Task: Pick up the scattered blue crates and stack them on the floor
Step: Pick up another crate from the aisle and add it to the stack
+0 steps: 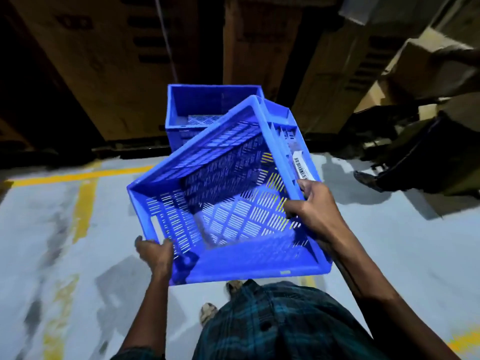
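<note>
I hold a blue slotted crate [228, 193] tilted in the air in front of me, its open side facing me. My left hand [155, 253] grips its lower left corner. My right hand [311, 214] grips its right rim, fingers hooked inside. A white barcode label [301, 165] sits on the right rim. Behind it another blue crate [197, 110] stands upright on the floor, partly hidden by the one I hold.
Grey floor [52, 229] with yellow painted lines [83, 201]. Tall cardboard boxes [111, 61] line the far side. Another person's leg and shoe [368, 179] stand at the right beside more boxes. My feet [207, 311] are below the crate.
</note>
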The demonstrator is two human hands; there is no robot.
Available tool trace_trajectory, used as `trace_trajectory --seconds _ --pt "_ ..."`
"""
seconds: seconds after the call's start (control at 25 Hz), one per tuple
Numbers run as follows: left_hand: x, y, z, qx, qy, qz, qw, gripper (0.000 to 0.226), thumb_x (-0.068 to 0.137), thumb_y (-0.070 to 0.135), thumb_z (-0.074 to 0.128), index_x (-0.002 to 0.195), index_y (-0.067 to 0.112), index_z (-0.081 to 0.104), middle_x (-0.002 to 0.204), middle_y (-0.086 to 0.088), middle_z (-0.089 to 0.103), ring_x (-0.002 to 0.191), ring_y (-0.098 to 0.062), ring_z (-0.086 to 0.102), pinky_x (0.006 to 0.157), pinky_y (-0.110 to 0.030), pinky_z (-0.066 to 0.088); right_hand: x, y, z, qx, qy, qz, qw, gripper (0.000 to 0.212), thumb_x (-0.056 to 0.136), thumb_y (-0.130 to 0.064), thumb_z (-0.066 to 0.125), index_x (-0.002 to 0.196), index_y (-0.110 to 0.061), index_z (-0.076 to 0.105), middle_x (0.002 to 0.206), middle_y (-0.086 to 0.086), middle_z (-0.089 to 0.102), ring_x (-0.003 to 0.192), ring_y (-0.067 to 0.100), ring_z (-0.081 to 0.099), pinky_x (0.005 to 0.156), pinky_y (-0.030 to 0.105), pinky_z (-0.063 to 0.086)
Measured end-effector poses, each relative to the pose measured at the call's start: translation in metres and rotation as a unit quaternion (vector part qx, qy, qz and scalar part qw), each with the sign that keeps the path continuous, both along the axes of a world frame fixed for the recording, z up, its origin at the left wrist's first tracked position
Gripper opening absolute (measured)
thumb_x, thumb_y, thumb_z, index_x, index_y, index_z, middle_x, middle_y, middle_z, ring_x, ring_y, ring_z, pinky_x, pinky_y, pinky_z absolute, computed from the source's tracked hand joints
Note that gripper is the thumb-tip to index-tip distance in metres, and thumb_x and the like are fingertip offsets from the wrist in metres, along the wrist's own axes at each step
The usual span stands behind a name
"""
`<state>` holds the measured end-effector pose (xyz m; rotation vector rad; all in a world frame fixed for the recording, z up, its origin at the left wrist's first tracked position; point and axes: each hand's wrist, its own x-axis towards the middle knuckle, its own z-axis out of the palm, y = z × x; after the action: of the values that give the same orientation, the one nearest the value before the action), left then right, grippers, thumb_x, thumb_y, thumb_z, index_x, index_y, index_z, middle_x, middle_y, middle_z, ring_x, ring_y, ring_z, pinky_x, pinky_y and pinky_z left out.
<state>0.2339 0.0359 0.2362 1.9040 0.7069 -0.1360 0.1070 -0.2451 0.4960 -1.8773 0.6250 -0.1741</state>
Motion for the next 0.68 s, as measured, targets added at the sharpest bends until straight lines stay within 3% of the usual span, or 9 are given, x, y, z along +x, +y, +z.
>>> trace_trajectory --seconds 0.12,0.2,0.28,0.48,0.6,0.68 --pt "0.025 0.007 0.012 0.058 0.024 0.081 0.995 0.075 0.075 0.020 0.073 0.139 0.004 0.038 0.135 -0.024 0.046 0.125 -0.044 0.045 0.103 -0.053 0.038 -0.009 -0.001 0.020 0.021 -0.028 -0.003 0.999 0.020 0.040 -0.016 0.060 0.060 -0.018 0.059 0.061 0.001 0.054 0.060 0.020 0.044 0.056 0.037 0.036" --pt "0.031 0.010 0.018 0.014 0.052 0.038 0.998 0.056 0.079 0.028 0.073 0.125 0.005 0.051 0.127 -0.023 0.056 0.113 -0.041 0.056 0.099 -0.049 0.045 -0.012 -0.001 0.021 0.025 -0.047 -0.002 0.999 0.020 0.042 -0.014 0.061 0.062 -0.017 0.059 0.062 0.002 0.054 0.059 0.021 0.044 0.056 0.038 0.037" --pt "0.029 0.012 0.024 -0.052 0.072 -0.013 0.996 0.037 0.083 0.027 0.072 0.108 0.004 0.057 0.110 -0.020 0.063 0.091 -0.032 0.061 0.084 -0.042 0.052 -0.014 -0.002 0.012 0.018 -0.054 -0.007 0.998 0.028 0.042 -0.018 0.061 0.069 -0.011 0.059 0.065 0.005 0.056 0.060 0.021 0.045 0.056 0.039 0.038" --pt "0.028 0.024 0.030 -0.125 0.062 -0.007 0.990 0.036 0.083 0.021 0.071 0.111 0.002 0.058 0.106 -0.019 0.065 0.086 -0.030 0.064 0.084 -0.046 0.055 -0.017 -0.029 -0.027 -0.013 -0.040 -0.045 0.998 0.048 0.041 -0.023 0.064 0.078 0.005 0.053 0.064 0.010 0.051 0.061 0.021 0.040 0.049 0.046 0.036" --pt "0.030 0.028 0.031 -0.135 0.047 0.005 0.990 0.036 0.081 0.023 0.073 0.109 0.004 0.060 0.104 -0.019 0.069 0.088 -0.034 0.069 0.084 -0.050 0.058 -0.019 -0.043 -0.047 0.020 -0.038 -0.084 0.996 0.042 0.038 -0.024 0.064 0.069 0.003 0.052 0.059 0.003 0.047 0.060 0.018 0.037 0.053 0.035 0.033" --pt "0.035 0.023 0.039 -0.141 0.024 0.005 0.990 0.034 0.080 0.024 0.074 0.106 0.006 0.063 0.101 -0.020 0.071 0.086 -0.034 0.070 0.082 -0.051 0.058 -0.014 -0.054 -0.053 0.045 -0.038 -0.098 0.993 0.026 0.041 -0.016 0.063 0.065 -0.005 0.058 0.051 -0.006 0.049 0.056 0.015 0.039 0.051 0.027 0.033"
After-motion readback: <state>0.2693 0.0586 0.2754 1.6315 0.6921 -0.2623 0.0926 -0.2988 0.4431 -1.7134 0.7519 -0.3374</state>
